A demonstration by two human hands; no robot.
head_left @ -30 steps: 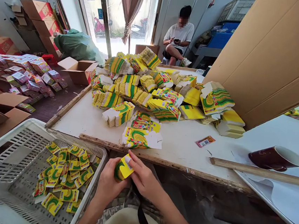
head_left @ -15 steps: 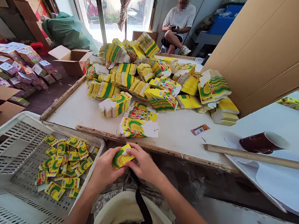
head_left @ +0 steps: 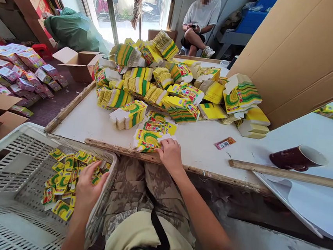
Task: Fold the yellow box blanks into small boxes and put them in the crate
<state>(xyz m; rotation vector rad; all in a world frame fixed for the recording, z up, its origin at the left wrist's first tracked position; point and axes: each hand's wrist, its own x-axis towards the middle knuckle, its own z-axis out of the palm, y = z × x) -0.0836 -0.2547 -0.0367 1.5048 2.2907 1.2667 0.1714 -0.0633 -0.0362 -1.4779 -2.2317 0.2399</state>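
White tabletop (head_left: 96,124) edged with a rough wooden batten fills the middle of the view, heaped with stacks of flat yellow-and-green printed carton blanks (head_left: 170,82).

The right hand (head_left: 169,153) rests on the nearest small stack of flat yellow-and-green blanks (head_left: 149,140) at the table's front edge, fingers curled onto its top sheet; whether 1 sheet is pinched free I cannot tell. The left hand (head_left: 88,188) hovers over the white slotted plastic crate (head_left: 10,161) with fingers spread and nothing in them. In the crate lies a loose scatter of folded yellow-and-green small boxes (head_left: 67,174). By this showing, only a small share is folded: the crate floor is mostly bare, and the heap of blanks on the table is far larger.

To the right stand a dark red mug (head_left: 297,157) and a leaning brown corrugated cardboard sheet (head_left: 303,51). Pink-and-purple packets (head_left: 18,69) cover the floor on the left, and a seated person (head_left: 200,22) waits by the glass door.
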